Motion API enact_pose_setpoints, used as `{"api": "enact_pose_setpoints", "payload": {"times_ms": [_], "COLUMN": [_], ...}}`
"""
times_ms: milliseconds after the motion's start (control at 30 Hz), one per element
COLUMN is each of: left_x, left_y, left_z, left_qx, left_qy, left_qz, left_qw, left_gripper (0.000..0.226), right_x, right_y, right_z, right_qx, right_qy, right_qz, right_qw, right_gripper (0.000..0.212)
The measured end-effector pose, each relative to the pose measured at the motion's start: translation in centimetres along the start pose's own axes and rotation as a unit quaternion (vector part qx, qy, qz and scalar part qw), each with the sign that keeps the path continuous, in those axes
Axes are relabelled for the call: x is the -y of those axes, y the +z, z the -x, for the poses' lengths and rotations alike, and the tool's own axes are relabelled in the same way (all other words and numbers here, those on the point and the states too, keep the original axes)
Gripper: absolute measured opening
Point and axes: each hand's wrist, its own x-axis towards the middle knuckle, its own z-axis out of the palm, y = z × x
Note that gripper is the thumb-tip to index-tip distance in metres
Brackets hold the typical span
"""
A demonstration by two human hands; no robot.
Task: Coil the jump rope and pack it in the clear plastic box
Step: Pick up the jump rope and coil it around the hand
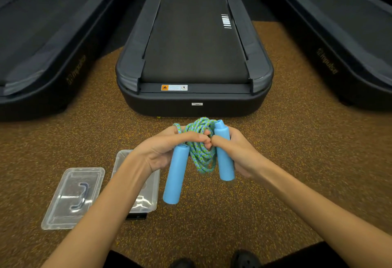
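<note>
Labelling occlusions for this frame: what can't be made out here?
- Clear plastic box, head view: mostly behind the left forearm; contents unreadable.
- Green-blue braided rope: how its loops are coiled is hidden by the left hand and right hand.
- Small dark item under the box: too little shows.

Braided cord in blue and green, woven and rough-looking, joined to matt, smooth blue handles resembling foam or soft plastic. Clear, glossy plastic for the box and its lid, catching highlights. Speckled, grainy rubber-like floor; matt black treadmill belt within smooth dark plastic casing.
</note>
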Motion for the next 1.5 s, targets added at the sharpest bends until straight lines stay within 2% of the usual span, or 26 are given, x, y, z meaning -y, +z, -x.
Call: {"api": "enact_pose_setpoints", "payload": {"times_ms": [167, 333, 467, 667, 800, 967, 1133, 1300, 1433, 1500], "left_x": [0.2, -0.1, -0.4, 0.0, 0.0, 0.0, -0.1, -0.2, -0.1, -0.1], "left_y": [0.4, 0.8, 1.3, 1.6, 2.0, 1.9, 1.7, 0.9, 1.1, 1.3], "left_z": [-0.5, -0.3, -0.3, 0.0, 0.2, -0.1, -0.2, -0.4, -0.5, -0.5], "left_qx": [-0.038, -0.055, -0.023, 0.021, 0.062, 0.071, 0.058, -0.024, -0.076, -0.075], "left_qy": [0.012, 0.009, -0.020, -0.014, -0.033, -0.037, 0.027, 0.068, 0.091, 0.088], "left_qz": [-0.010, -0.070, -0.039, 0.027, 0.049, 0.071, -0.044, -0.122, -0.179, -0.197], "left_qw": [0.999, 0.996, 0.999, 0.999, 0.996, 0.994, 0.997, 0.990, 0.977, 0.974], "left_gripper": [0.014, 0.041, 0.023, 0.009, 0.006, 0.007, 0.008, 0.040, 0.048, 0.052], "right_x": [0.1, 0.7, 0.5, 0.7, 0.5, 1.1, 0.7, 0.4, 0.8, 1.1], "right_y": [-0.2, -0.9, -0.7, -1.2, -1.7, -1.8, -1.5, -1.7, -1.7, -1.9], "right_z": [-0.3, 0.0, 0.0, 0.4, 0.6, 0.9, 0.1, -0.3, -0.3, -0.3], "right_qx": [-0.050, -0.053, -0.040, 0.067, 0.100, 0.112, 0.066, 0.002, -0.053, -0.064], "right_qy": [-0.006, -0.011, -0.005, 0.077, 0.121, 0.086, 0.031, -0.024, -0.080, -0.103], "right_qz": [0.046, 0.120, 0.146, 0.012, -0.062, -0.089, -0.004, 0.063, 0.135, 0.172], "right_qw": [0.998, 0.991, 0.989, 0.995, 0.986, 0.986, 0.997, 0.998, 0.986, 0.978], "right_gripper": [0.019, 0.023, 0.025, 0.029, 0.029, 0.025, 0.021, 0.024, 0.021, 0.024]}}
